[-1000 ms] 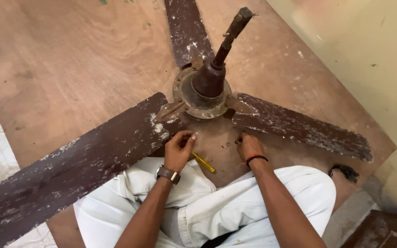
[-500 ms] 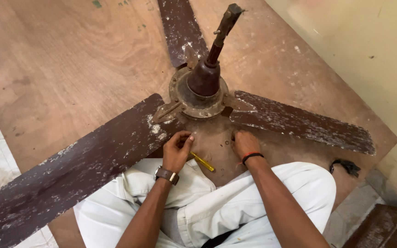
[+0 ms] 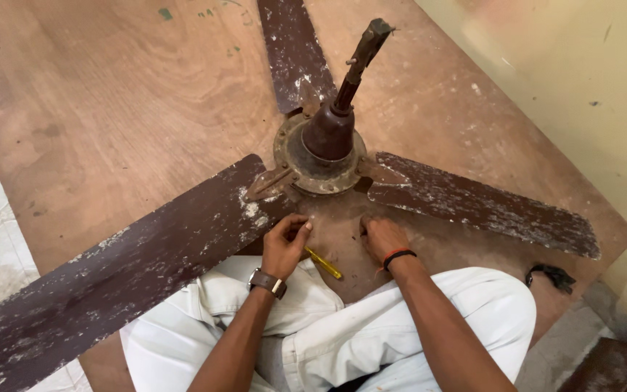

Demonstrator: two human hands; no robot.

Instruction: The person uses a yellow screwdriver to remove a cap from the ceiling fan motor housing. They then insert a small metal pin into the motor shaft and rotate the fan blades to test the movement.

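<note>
Gripped a yellow-handled screwdriver (image 3: 324, 263) in the left hand (image 3: 284, 247), fingers curled around it just below the motor hub (image 3: 321, 156). Rested the right hand (image 3: 380, 237) on the board (image 3: 110, 109) beside it, fingers bent, grasping nothing that showed. Looked barely begun: all three blades still bolted to the hub, long blade (image 3: 117, 279) lower left, second blade (image 3: 484, 207) to the right, third blade (image 3: 295, 51) above, downrod (image 3: 357, 65) still standing. Left every blade bracket to undo, by the look of it.

You have no packages, labels, signs or screens in view from twelve o'clock round to twelve o'clock; none can be reported here.
</note>
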